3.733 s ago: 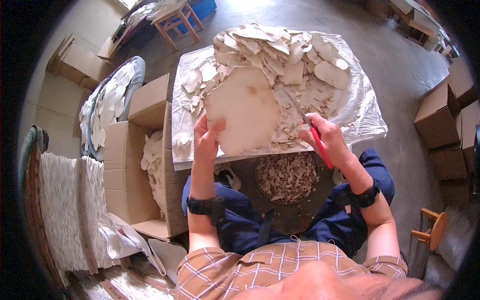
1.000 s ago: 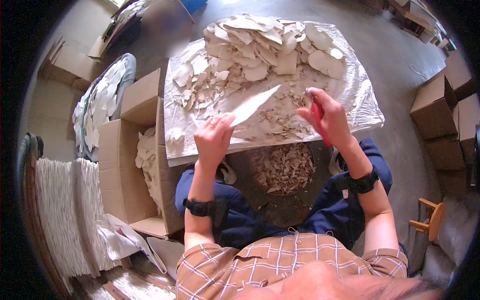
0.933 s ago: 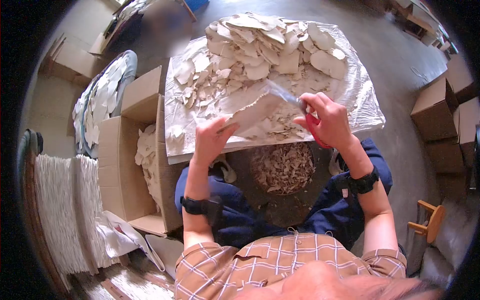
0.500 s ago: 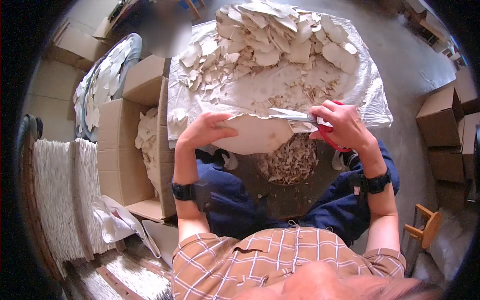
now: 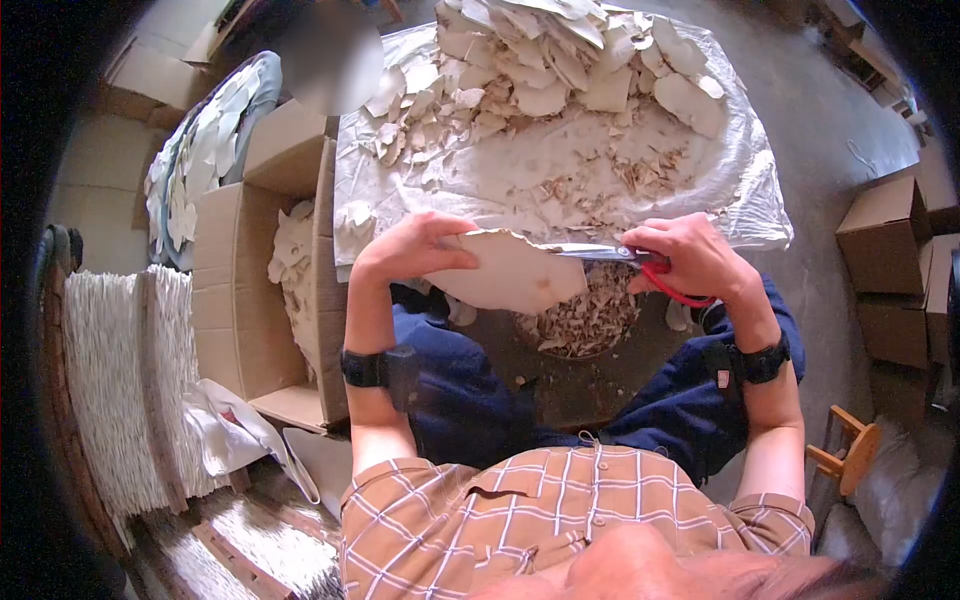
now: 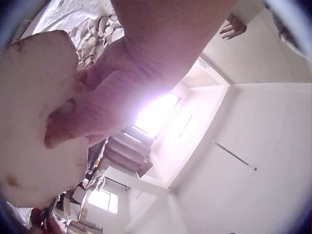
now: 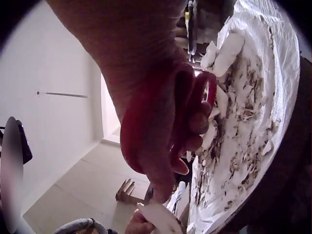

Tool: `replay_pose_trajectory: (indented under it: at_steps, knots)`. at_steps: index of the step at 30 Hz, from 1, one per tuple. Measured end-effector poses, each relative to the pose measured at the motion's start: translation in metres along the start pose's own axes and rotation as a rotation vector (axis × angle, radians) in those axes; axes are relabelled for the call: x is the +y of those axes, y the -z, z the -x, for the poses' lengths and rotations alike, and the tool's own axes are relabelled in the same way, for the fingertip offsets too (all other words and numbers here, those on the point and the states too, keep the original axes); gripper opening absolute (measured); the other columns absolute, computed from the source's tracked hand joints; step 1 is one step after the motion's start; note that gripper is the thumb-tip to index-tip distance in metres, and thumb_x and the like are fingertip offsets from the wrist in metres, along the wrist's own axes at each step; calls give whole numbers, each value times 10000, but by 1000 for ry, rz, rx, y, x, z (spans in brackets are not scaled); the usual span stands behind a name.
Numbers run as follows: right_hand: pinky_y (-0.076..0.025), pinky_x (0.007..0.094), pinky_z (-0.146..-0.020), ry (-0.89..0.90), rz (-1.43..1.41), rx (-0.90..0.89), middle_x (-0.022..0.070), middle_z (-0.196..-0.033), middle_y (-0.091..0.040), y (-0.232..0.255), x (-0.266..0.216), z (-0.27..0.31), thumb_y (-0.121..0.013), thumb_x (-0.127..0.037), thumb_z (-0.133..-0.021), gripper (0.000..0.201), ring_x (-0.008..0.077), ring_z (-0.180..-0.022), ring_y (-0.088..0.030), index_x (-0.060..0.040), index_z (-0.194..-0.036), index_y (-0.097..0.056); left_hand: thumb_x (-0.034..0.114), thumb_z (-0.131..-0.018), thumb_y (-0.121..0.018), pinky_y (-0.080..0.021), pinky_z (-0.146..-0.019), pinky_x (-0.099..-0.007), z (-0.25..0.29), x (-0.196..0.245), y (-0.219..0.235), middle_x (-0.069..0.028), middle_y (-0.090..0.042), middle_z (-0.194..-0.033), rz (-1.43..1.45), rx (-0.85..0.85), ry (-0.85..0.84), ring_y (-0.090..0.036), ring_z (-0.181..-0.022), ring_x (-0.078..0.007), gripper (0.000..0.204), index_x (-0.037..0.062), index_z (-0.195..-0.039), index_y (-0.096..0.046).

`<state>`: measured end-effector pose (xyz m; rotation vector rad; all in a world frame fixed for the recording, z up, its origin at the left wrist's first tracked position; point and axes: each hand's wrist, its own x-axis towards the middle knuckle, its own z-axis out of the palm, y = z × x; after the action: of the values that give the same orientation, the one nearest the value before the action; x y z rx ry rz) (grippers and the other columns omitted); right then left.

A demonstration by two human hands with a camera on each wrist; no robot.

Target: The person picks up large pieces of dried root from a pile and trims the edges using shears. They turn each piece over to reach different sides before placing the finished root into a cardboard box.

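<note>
My left hand [image 5: 425, 245] pinches a thin, flat cream-coloured slice [image 5: 515, 275] by its left end, thumb on the near face. Its upper edge is ragged and brownish, and a small brown spot [image 6: 10, 180] marks its face in the left wrist view. My right hand [image 5: 695, 255] grips red-handled scissors [image 5: 680, 285], its fingers in the loops. The blades [image 5: 600, 252] lie along the slice's upper right edge. Below the slice is a round container full of trimmings [image 5: 590, 315]. In the right wrist view the red handles [image 7: 146, 112] show, with part of the slice [image 7: 163, 219] beyond.
A table under crinkled white plastic [image 5: 755, 190] bears a heap of similar slices [image 5: 540, 60] and scattered scraps [image 5: 640, 175]. At left stand an open cardboard box [image 5: 220, 290] holding more pieces and stacked white sheets [image 5: 110, 390]. Cartons [image 5: 880, 230] and a small wooden stool [image 5: 850, 450] are at right.
The slice, earlier held broad side up over the table, has been turned and drawn nearer, over the container. The scissors have swung to point left, and their blades have come together along its edge.
</note>
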<state>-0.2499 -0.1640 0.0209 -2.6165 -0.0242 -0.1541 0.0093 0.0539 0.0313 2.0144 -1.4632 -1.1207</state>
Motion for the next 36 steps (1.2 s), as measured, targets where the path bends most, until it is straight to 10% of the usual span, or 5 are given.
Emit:
replay_pose_trajectory:
  at_steps: [24, 31, 36]
  knots:
    - [-432, 375, -573, -29, -258, -65, 166, -704, -567, -17, 5, 4, -710, -234, -625, 357, 340, -654, -554, -60, -913, -593, 174, -688, -691, -440, -625, -259, -3, -12, 0, -89, -617, -738, 76, -70, -61, -522, -654, -98, 333, 26, -969, -591]
    - [-416, 289, -546, -98, -377, 18, 112, -638, -532, -23, 10, 5, -699, -168, -676, 284, 196, -556, -493, -42, -897, -574, 171, -690, -689, -445, -617, -259, -4, -18, -2, -86, -623, -738, 153, -36, -164, -517, -633, -89, 317, 28, -957, -594]
    - [-392, 239, -543, -238, -527, 297, 59, -645, -475, -14, 1, -5, -676, -146, -719, 266, 89, -589, -415, -47, -928, -544, 209, -699, -692, -452, -604, -260, -10, 2, -10, -86, -608, -720, -63, 339, -108, -519, -626, -90, 335, 34, -964, -588]
